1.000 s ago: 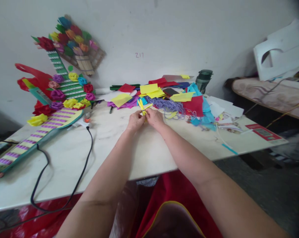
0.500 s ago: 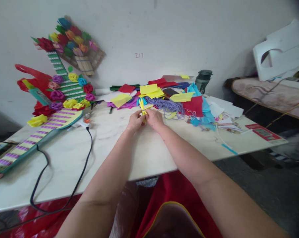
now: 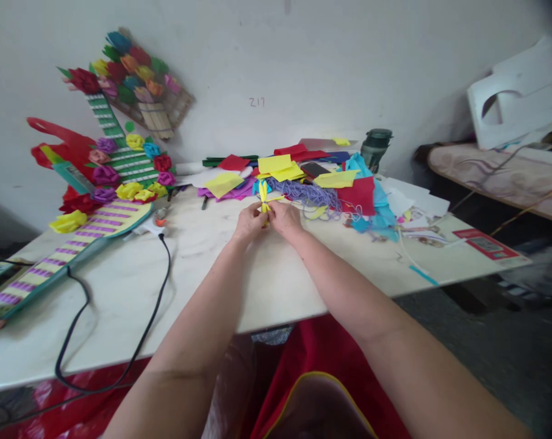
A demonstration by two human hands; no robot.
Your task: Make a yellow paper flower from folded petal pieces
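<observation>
Both my hands meet over the middle of the white table point(image 3: 202, 274), pinching a small folded piece of yellow paper point(image 3: 263, 194). My left hand point(image 3: 250, 223) grips it from the left with bent fingers. From the other side, my right hand point(image 3: 285, 218) is closed on the same piece. Narrow yellow strips stick up and out to the right above the fingertips; the lower part is mostly covered by my fingers. Just beyond lie a tangle of purple yarn point(image 3: 307, 194) and loose yellow sheets point(image 3: 276, 164).
Left stands a high-heel-shaped craft point(image 3: 115, 213) with paper flowers. A glue gun point(image 3: 153, 227) trails a black cord point(image 3: 164, 274) over the front edge. Behind are red paper point(image 3: 358, 196), a dark green bottle point(image 3: 376, 149) and a red plastic bag point(image 3: 69, 143). Scraps point(image 3: 419, 225) lie right.
The yellow paper between my fingers has turned slightly, its upright strips now closer together. My hands and arms have hardly moved.
</observation>
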